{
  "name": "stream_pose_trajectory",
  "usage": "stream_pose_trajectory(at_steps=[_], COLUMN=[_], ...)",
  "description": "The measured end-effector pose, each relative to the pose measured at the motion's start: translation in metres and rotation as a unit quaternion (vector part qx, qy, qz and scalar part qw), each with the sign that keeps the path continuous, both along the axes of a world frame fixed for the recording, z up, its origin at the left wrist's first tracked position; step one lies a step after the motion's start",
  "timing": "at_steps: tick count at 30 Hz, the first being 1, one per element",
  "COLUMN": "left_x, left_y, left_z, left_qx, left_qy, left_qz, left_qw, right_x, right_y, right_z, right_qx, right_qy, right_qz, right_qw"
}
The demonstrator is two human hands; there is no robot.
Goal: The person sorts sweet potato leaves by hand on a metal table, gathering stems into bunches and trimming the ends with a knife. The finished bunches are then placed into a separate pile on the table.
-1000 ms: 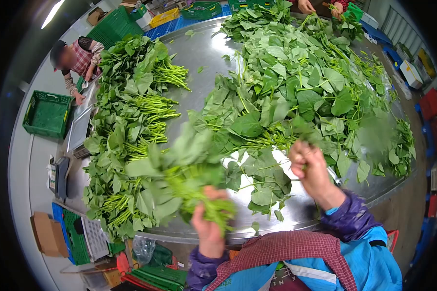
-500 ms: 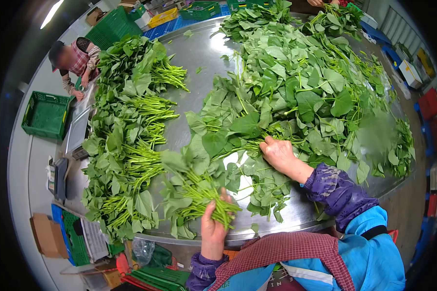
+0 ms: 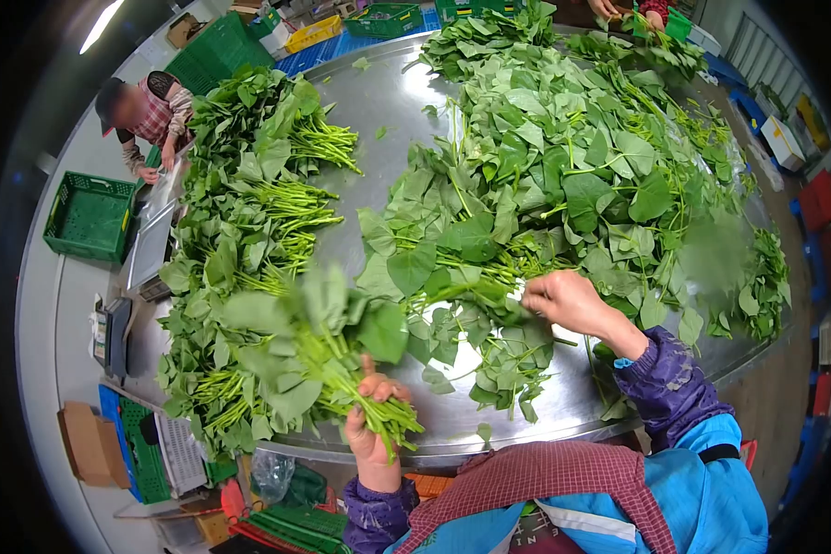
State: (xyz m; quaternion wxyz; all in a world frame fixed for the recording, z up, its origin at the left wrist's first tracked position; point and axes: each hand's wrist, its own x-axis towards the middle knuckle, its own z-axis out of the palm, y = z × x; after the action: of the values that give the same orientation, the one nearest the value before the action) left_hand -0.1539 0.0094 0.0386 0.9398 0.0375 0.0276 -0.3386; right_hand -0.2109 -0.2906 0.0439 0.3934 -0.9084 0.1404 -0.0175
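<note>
My left hand (image 3: 377,420) is wrapped round the stems of a bunch of leafy greens (image 3: 328,355), at the near side of the metal table. The bunch tilts up to the left, its leaves blurred and its cut stem ends sticking out below my fingers. My right hand (image 3: 568,303) is over the table's middle, fingers curled together at the ends of some green leafy stems (image 3: 485,288). Its fingertips partly hide the contact. A large heap of the same greens (image 3: 563,157) spreads beyond it. Left of the bunch, several tied-looking bunches (image 3: 282,208) lie in a row, stems pointing right.
The metal table (image 3: 379,106) has a curved near edge close to my body. At the far left a person (image 3: 148,120) works beside a green crate (image 3: 90,217). Another person's hands (image 3: 609,9) handle greens at the far right. A cardboard box (image 3: 92,448) stands lower left.
My left hand has moved left and slightly down with its bunch, which now overlaps the row. My right hand has shifted right and a little down. The far person's hands have moved greens.
</note>
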Motion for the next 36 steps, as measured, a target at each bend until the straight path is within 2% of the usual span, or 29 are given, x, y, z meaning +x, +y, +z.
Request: stream_pose_trajectory(at_steps=[2,3,4,6,7,8,10,12,13,14,15,16,18,20,22,24,25,28,29,32,34,36], left_x=[0.000,0.001,-0.004,-0.005,-0.006,-0.007,-0.008,-0.007,-0.007,-0.008,-0.003,-0.003,-0.004,-0.007,-0.009,-0.005,-0.002,0.001,0.000,-0.003,-0.004,-0.005], left_y=[0.000,0.002,0.007,0.009,0.007,0.006,0.004,0.005,0.006,0.008,0.005,0.003,-0.005,-0.017,-0.026,-0.039,-0.041,-0.041,-0.049,-0.044,-0.042,-0.042], left_z=[0.009,0.011,0.014,0.014,0.015,0.016,0.015,0.014,0.014,0.014,0.013,0.013,0.013,0.013,0.012,0.022,0.020,0.007,0.021,0.002,0.000,0.002], left_qx=[0.009,0.018,0.031,0.042,0.054,0.067,0.062,0.058,0.052,0.049,0.049,0.067,0.080,0.125,0.131,0.228,0.218,0.212,0.191,0.175,0.200,0.226], left_qy=[-0.022,-0.041,-0.055,-0.048,-0.045,-0.042,-0.039,-0.034,-0.031,-0.026,-0.027,-0.031,-0.040,-0.039,-0.048,-0.075,-0.100,-0.075,-0.100,-0.048,-0.051,-0.056], left_qz=[0.013,0.013,0.014,0.015,0.021,0.027,0.037,0.050,0.055,0.059,0.059,0.067,0.073,0.052,0.039,0.019,0.002,-0.047,-0.054,-0.022,-0.033,-0.045], left_qw=[1.000,0.999,0.998,0.998,0.997,0.997,0.997,0.997,0.997,0.997,0.997,0.995,0.993,0.990,0.989,0.971,0.971,0.973,0.975,0.983,0.978,0.972], right_x=[-0.006,-0.008,-0.012,-0.005,0.003,0.007,0.011,0.013,0.013,0.017,0.015,0.012,0.010,0.004,-0.003,-0.010,-0.014,-0.027,-0.029,-0.028,-0.025,-0.021], right_y=[0.001,0.003,0.007,0.011,0.019,0.025,0.033,0.030,0.025,0.028,0.023,0.023,0.023,0.029,0.037,0.046,0.048,0.056,0.058,0.053,0.053,0.065], right_z=[0.000,-0.002,-0.004,-0.008,-0.018,-0.023,-0.028,-0.038,-0.040,-0.027,-0.003,0.013,0.008,0.013,0.019,0.020,0.014,0.014,0.016,0.011,0.003,-0.002], right_qx=[-0.146,-0.222,-0.218,-0.241,-0.217,-0.216,-0.222,-0.198,-0.005,0.189,0.319,0.391,0.354,0.400,0.410,0.380,0.350,0.394,0.418,0.422,0.392,0.303], right_qy=[0.129,0.114,0.118,0.000,-0.072,-0.044,0.083,0.069,0.010,-0.047,-0.005,0.016,-0.005,0.010,-0.009,-0.016,-0.004,0.037,0.058,0.115,0.110,-0.051], right_qz=[0.086,0.066,0.068,0.004,-0.028,0.006,0.092,0.092,0.062,0.028,-0.019,-0.040,-0.029,-0.064,-0.054,-0.019,0.009,0.098,0.104,0.099,0.116,0.126], right_qw=[0.977,0.966,0.966,0.971,0.973,0.975,0.967,0.974,0.998,0.980,0.948,0.920,0.935,0.914,0.910,0.925,0.937,0.913,0.901,0.894,0.906,0.943])
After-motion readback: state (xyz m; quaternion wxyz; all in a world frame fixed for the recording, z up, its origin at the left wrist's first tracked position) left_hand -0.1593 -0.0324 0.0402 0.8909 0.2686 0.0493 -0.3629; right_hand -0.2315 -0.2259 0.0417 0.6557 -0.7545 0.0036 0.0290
